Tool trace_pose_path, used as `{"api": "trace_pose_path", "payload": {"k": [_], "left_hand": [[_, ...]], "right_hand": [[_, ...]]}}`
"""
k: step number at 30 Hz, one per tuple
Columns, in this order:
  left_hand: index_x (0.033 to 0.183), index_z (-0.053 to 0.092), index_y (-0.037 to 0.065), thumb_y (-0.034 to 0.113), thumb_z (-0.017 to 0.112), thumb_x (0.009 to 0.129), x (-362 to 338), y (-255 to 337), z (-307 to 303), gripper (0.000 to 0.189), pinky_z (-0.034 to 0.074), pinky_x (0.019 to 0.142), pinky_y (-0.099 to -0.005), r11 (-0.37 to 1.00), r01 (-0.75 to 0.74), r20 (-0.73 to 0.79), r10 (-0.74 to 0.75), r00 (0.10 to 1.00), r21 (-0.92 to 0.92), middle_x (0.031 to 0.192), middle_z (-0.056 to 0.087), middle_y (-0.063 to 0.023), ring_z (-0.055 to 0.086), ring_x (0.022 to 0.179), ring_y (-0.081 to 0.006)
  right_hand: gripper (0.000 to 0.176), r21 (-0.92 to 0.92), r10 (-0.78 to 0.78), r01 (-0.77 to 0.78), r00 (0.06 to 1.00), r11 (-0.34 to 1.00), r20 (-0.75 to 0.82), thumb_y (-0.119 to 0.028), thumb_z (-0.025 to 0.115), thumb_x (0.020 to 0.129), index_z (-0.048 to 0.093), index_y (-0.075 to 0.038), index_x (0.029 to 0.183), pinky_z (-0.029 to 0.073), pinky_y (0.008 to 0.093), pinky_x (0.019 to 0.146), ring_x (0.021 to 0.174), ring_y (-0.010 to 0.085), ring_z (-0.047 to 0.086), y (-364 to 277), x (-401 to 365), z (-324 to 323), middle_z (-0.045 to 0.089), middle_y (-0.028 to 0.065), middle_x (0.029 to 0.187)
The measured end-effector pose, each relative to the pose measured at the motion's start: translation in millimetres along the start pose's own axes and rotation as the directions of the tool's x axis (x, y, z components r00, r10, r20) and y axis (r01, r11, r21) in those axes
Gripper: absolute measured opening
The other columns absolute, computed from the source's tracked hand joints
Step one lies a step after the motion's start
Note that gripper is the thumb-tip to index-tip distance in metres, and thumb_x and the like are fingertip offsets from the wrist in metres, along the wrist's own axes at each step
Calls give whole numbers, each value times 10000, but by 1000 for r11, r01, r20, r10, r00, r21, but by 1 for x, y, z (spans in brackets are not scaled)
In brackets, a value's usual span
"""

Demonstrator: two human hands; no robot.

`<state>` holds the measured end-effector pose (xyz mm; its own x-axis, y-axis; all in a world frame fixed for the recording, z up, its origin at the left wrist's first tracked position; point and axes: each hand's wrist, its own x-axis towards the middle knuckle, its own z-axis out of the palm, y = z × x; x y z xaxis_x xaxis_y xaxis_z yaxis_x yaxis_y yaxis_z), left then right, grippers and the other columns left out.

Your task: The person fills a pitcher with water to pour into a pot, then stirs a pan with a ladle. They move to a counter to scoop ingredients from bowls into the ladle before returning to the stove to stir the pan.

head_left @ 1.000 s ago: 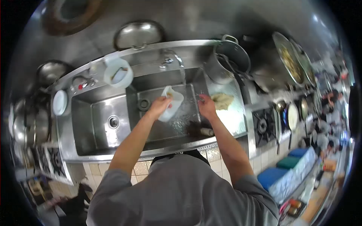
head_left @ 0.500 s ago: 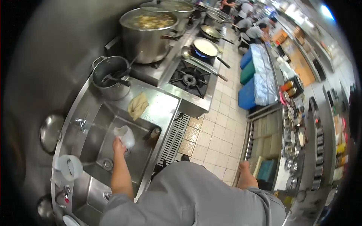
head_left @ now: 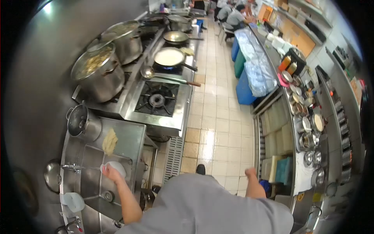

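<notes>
Fingers of left hand [head_left: 106,171] clamped on white tub [head_left: 117,167] over sink [head_left: 90,178], tips hidden; right hand [head_left: 250,172] blurred, grip impossible to tell.

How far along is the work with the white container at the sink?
Done: nothing can be confirmed; the white container is too small to tell whether it is clean. In hand: the left hand grips it over the sink, while the right hand hangs well away. Left: the container is not yet set down; a yellowish cloth and a translucent jug lie untouched nearby.
</notes>
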<state>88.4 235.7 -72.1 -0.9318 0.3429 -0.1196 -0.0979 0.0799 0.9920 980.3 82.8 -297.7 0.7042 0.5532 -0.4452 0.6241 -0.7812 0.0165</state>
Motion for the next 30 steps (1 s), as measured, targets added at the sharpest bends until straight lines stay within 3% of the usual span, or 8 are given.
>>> {"api": "trace_pose_path", "payload": {"k": [1, 4, 9, 16, 23, 24, 27, 30], "left_hand": [[1373, 389, 41, 177, 544, 961, -6, -14, 2, 461, 499, 817, -369, 998, -57, 93, 59, 994, -19, 1191, 550, -122, 576, 1000, -232], [1322, 451, 91, 175, 593, 940, -130, 55, 92, 416, 481, 744, -324, 997, 67, 250, -58, 967, -28, 1061, 545, -72, 557, 902, -167], [1269, 500, 103, 180, 600, 952, -220, 67, 192, 341, 523, 667, -294, 970, 241, 664, -164, 729, -26, 1023, 594, -58, 612, 784, -160], [1213, 548, 68, 222, 602, 967, -290, 45, 320, 295, 549, 703, -305, 869, 411, 849, -419, 321, 274, 1060, 649, -90, 656, 839, -178], [1429, 368, 101, 328, 616, 932, -304, -29, 515, 600, 510, 864, -467, 633, 693, 847, -528, 61, 344, 1411, 442, -131, 560, 1116, -274], [1482, 328, 125, 357, 610, 928, -302, -42, 548, 664, 466, 956, -509, 586, 729, 812, -580, 73, 353, 1505, 352, -143, 502, 1211, -311], [1571, 35, 152, 388, 599, 932, -281, -71, 638, 885, 295, 1128, -558, 524, 774, 741, -663, 109, 355, 1612, 129, -166, 278, 1433, -361], [1509, 285, 135, 391, 559, 954, -273, -75, 695, 670, 198, 1152, -580, 480, 799, 682, -721, 125, 362, 1610, 148, -154, 183, 1472, -338]], "right_hand": [[384, -298, -189, 160, 979, 941, -73, -293, 533, 873, 678, -79, 1158, 452, 459, 998, 1202, 324, 554, -60, -44, -71, 655, 180, 1141], [460, 282, -82, 119, 987, 952, -140, -157, 571, 832, 558, -4, 1265, 412, 479, 1058, 1267, 437, 465, -150, -49, -171, 423, 299, 1400], [480, 220, -222, 281, 941, 934, -256, -147, 589, 814, 545, 0, 1269, 436, 470, 1037, 1253, 447, 471, -227, -11, -188, 373, 308, 1432], [520, 233, -568, 527, 804, 817, 177, -364, 713, 780, 658, 0, 1148, 480, 416, 989, 1131, 384, 603, -225, 13, -110, 654, 252, 1159], [397, 179, -273, 206, 762, 962, 587, -306, 591, 865, 678, 9, 1091, 546, 442, 821, 957, 343, 688, -51, 112, -25, 680, 224, 1110], [336, 432, -419, 194, 745, 881, 520, -261, 572, 874, 679, 7, 1046, 548, 448, 716, 895, 347, 694, -35, 92, -88, 691, 200, 1020], [202, 683, 20, -547, 787, 484, 617, -142, 538, 875, 664, 9, 919, 523, 424, 481, 752, 332, 691, -3, 114, -144, 669, 141, 818], [220, 609, 17, -124, 984, 784, 178, -163, 549, 876, 652, 20, 943, 542, 404, 491, 682, 276, 673, -40, 141, -204, 657, 139, 824]]}}
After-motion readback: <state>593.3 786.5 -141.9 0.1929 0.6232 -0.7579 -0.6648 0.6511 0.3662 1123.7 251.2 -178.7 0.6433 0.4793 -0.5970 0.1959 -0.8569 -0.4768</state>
